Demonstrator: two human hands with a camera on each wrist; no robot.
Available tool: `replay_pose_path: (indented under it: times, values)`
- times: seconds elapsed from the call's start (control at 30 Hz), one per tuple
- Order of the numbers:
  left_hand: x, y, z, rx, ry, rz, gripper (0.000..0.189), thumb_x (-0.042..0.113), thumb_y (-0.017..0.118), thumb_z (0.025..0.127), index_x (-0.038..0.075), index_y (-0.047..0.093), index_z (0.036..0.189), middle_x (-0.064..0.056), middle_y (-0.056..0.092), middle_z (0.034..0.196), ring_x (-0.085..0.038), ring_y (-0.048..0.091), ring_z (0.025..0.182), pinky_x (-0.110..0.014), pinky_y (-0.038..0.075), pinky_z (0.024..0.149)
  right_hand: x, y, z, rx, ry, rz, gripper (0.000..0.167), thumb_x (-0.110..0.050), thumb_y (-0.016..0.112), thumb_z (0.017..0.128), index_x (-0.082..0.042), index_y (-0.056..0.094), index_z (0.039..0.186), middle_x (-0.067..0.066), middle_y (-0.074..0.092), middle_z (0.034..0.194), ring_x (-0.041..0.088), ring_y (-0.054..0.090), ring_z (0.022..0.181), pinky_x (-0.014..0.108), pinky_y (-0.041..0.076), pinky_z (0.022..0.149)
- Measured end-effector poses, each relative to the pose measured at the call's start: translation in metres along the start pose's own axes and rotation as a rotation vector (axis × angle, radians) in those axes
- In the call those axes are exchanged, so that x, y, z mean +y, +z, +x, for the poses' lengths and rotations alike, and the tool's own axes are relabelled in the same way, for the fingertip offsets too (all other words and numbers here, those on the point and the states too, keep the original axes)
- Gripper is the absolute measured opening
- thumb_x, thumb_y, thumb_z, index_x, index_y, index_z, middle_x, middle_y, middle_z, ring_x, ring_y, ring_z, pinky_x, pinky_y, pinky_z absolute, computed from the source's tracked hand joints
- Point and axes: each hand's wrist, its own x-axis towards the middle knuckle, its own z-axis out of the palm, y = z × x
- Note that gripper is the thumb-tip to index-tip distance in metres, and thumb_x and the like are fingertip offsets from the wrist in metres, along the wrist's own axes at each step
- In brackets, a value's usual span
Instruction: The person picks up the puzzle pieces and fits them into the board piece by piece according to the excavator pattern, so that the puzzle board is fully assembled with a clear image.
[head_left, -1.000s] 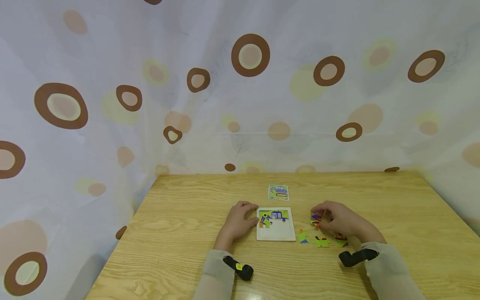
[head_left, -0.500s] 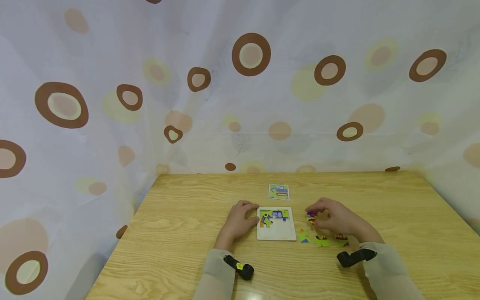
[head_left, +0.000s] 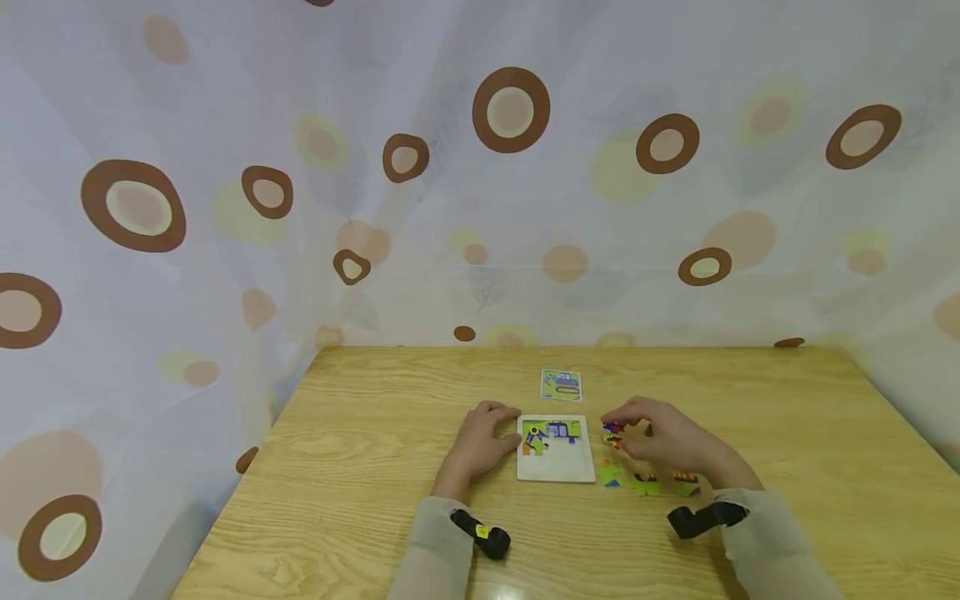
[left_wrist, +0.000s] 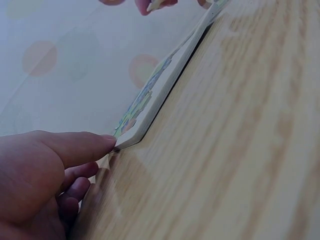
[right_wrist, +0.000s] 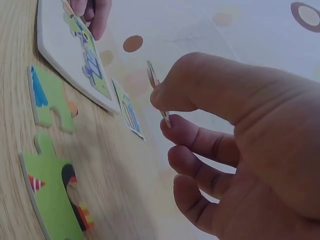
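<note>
A white square puzzle tray (head_left: 557,468) lies on the table, with joined pieces of a digger picture along its top and left side. My left hand (head_left: 478,442) rests at the tray's left edge; in the left wrist view its thumb (left_wrist: 87,147) touches the corner. To the right of the tray, my right hand (head_left: 671,433) pinches a colourful jigsaw piece (head_left: 612,431) between thumb and fingers. The right wrist view shows that piece (right_wrist: 151,75) edge-on, raised off the table, so its picture is mostly hidden.
Loose green jigsaw pieces lie right of the tray: one with a blue corner (right_wrist: 40,90), another with a striped red triangle (right_wrist: 50,195), and a third (head_left: 686,482) below the right hand. A small digger picture card (head_left: 561,385) lies behind the tray. A patterned cloth (head_left: 420,208) hangs behind the table.
My right hand has moved left towards the tray with the pinched jigsaw piece. My left hand has stayed at the tray's edge. The head view has shifted slightly.
</note>
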Motion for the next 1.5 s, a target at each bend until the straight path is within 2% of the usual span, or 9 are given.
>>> replay_pose_path:
  times: [0.23, 0.47, 0.63, 0.93, 1.27, 1.5]
  values:
    - [-0.001, -0.001, 0.0, -0.004, 0.002, -0.001, 0.039, 0.021, 0.067, 0.094, 0.014, 0.064, 0.132, -0.009, 0.051, 0.133, -0.032, 0.045, 0.126, -0.049, 0.036, 0.106, -0.011, 0.006, 0.008, 0.03, 0.009, -0.057, 0.036, -0.016, 0.07, 0.092, -0.007, 0.065, 0.126, -0.002, 0.064, 0.112, 0.024, 0.054, 0.101, 0.032, 0.048, 0.076]
    - [0.001, -0.001, -0.001, -0.008, 0.006, 0.004, 0.039, 0.021, 0.067, 0.094, 0.013, 0.064, 0.132, -0.009, 0.051, 0.133, -0.033, 0.046, 0.126, -0.049, 0.036, 0.105, -0.02, 0.014, 0.019, 0.03, -0.021, -0.023, 0.029, -0.016, 0.068, 0.093, -0.01, 0.066, 0.122, -0.001, 0.065, 0.114, 0.028, 0.052, 0.102, 0.034, 0.048, 0.077]
    - [0.001, 0.0, -0.001, -0.011, 0.007, 0.0, 0.039, 0.021, 0.067, 0.094, 0.013, 0.064, 0.132, -0.01, 0.051, 0.133, -0.033, 0.046, 0.126, -0.05, 0.036, 0.105, -0.024, 0.019, 0.026, 0.033, -0.037, -0.024, 0.026, -0.016, 0.068, 0.094, -0.013, 0.068, 0.119, -0.002, 0.065, 0.115, 0.026, 0.052, 0.103, 0.034, 0.048, 0.078]
    - [-0.001, 0.001, 0.001, -0.011, 0.007, 0.008, 0.039, 0.021, 0.067, 0.095, 0.014, 0.064, 0.132, -0.009, 0.051, 0.134, -0.032, 0.046, 0.125, -0.049, 0.036, 0.105, -0.031, 0.029, 0.035, 0.0, -0.067, 0.011, 0.024, -0.016, 0.069, 0.093, -0.007, 0.07, 0.115, 0.002, 0.064, 0.113, 0.03, 0.057, 0.099, 0.032, 0.049, 0.074]
    - [-0.001, -0.001, 0.0, -0.015, 0.007, 0.018, 0.039, 0.02, 0.067, 0.095, 0.013, 0.063, 0.133, -0.01, 0.051, 0.133, -0.032, 0.046, 0.125, -0.048, 0.036, 0.106, -0.028, 0.042, 0.041, -0.047, -0.079, 0.024, 0.018, -0.012, 0.066, 0.095, -0.008, 0.073, 0.112, 0.004, 0.063, 0.11, 0.02, 0.057, 0.085, 0.03, 0.049, 0.065]
    - [0.002, -0.003, -0.001, -0.017, 0.015, 0.004, 0.039, 0.02, 0.067, 0.095, 0.012, 0.063, 0.132, -0.01, 0.051, 0.132, -0.033, 0.046, 0.125, -0.05, 0.036, 0.105, -0.022, 0.049, 0.046, -0.054, -0.066, 0.015, 0.018, -0.012, 0.066, 0.094, -0.01, 0.074, 0.111, 0.0, 0.064, 0.107, 0.014, 0.059, 0.089, 0.03, 0.051, 0.072]
